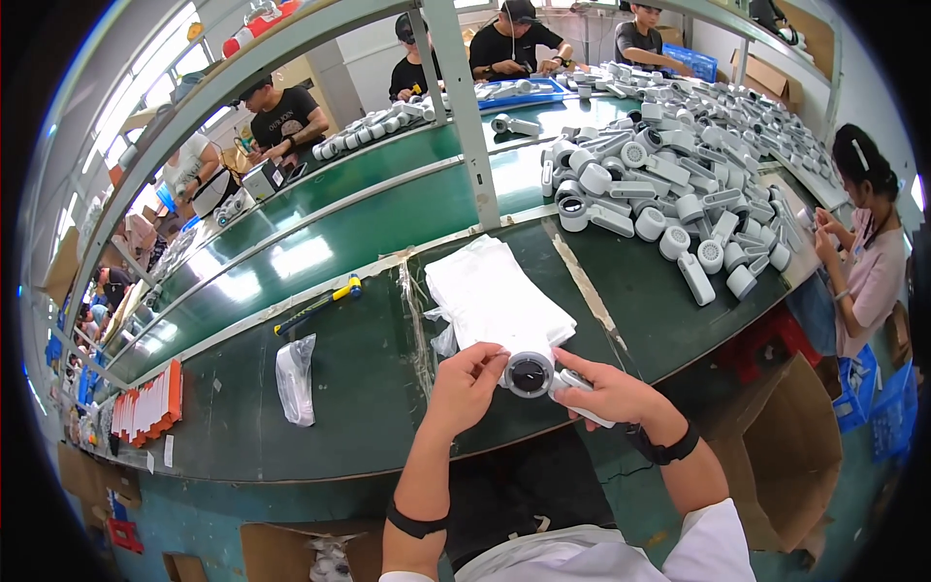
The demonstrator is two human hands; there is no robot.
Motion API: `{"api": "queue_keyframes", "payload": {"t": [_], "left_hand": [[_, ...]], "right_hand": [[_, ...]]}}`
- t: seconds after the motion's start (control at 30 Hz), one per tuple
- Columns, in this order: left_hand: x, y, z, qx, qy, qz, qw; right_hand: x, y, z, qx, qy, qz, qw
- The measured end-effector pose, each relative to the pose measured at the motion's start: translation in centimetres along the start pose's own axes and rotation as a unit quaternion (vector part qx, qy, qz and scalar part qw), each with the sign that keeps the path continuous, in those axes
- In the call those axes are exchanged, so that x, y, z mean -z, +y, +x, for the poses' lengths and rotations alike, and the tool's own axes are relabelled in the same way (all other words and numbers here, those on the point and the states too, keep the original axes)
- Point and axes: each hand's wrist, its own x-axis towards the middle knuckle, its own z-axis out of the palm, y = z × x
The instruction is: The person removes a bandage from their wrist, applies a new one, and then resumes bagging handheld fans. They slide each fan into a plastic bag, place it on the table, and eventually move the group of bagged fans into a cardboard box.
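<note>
A pale grey handheld fan (pixel 530 373) is between my hands at the front edge of the bench, its round head with a dark centre facing up. My right hand (pixel 613 393) is closed around its handle, which points down to the right. With fingers bent in a pinch, my left hand (pixel 464 390) grips the left rim of the head; the fingertips are partly hidden. Just beyond the fan lies a stack of thin white bags or sheets (pixel 497 291), fanned out and reaching almost under the head.
A large heap of similar fans (pixel 669 184) covers the right of the bench (pixel 369 388). To the left lie a yellow-and-blue handled tool (pixel 320 304), a clear plastic-wrapped item (pixel 295 380) and orange-and-white cartons (pixel 147 404). A metal post (pixel 467 116) rises ahead; a co-worker (pixel 863 242) sits right.
</note>
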Motion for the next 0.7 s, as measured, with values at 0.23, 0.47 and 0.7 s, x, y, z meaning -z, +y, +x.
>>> {"api": "queue_keyframes", "payload": {"t": [0.23, 0.47, 0.7], "left_hand": [[-1.4, 0.9, -1.0, -0.188, 0.039, 0.142, 0.971], [-3.9, 1.7, -2.9, -0.319, -0.032, 0.269, 0.908], [-4.4, 1.2, -5.9, -0.236, -0.094, 0.165, 0.953]], "right_hand": [[-2.2, 0.6, 0.8, 0.015, 0.173, -0.117, 0.978], [-3.6, 1.3, 1.8, 0.042, 0.229, -0.149, 0.961], [-4.8, 3.3, 4.0, 0.228, 0.348, 0.047, 0.908]]}}
